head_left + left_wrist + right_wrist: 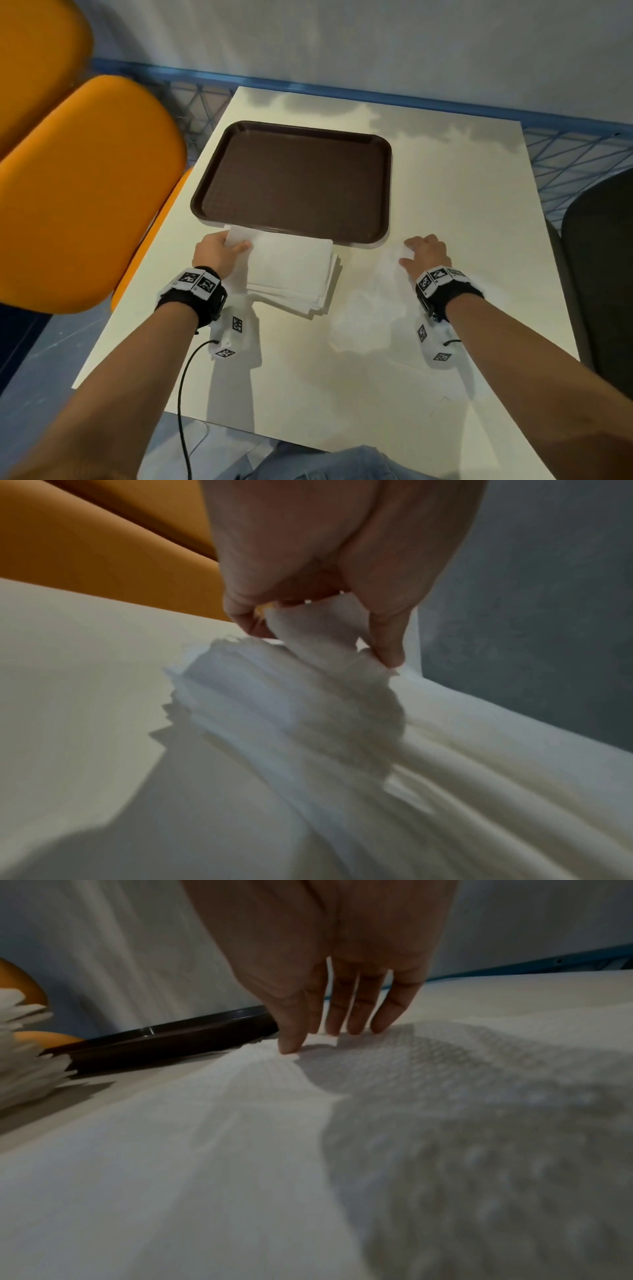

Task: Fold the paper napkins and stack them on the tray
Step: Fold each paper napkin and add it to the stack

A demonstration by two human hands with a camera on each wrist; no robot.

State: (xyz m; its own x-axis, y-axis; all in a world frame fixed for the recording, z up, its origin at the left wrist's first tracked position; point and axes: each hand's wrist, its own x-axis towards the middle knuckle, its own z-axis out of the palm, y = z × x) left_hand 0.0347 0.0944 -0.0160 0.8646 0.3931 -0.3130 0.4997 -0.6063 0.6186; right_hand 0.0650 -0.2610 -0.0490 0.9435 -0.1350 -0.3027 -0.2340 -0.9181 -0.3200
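Note:
A brown tray lies bare on the white table, seen edge-on as the tray in the right wrist view. A stack of white napkins sits just in front of it. My left hand pinches the far left corner of the top napkin between thumb and fingers, lifting it off the napkin stack. My right hand lies with straight fingers pressing a single spread napkin flat on the table, right of the napkin stack.
The white table stretches right of the tray. Orange chairs stand close on the left, a dark chair on the right. A blue mesh rail and a wall lie behind. A cable hangs from my left wrist.

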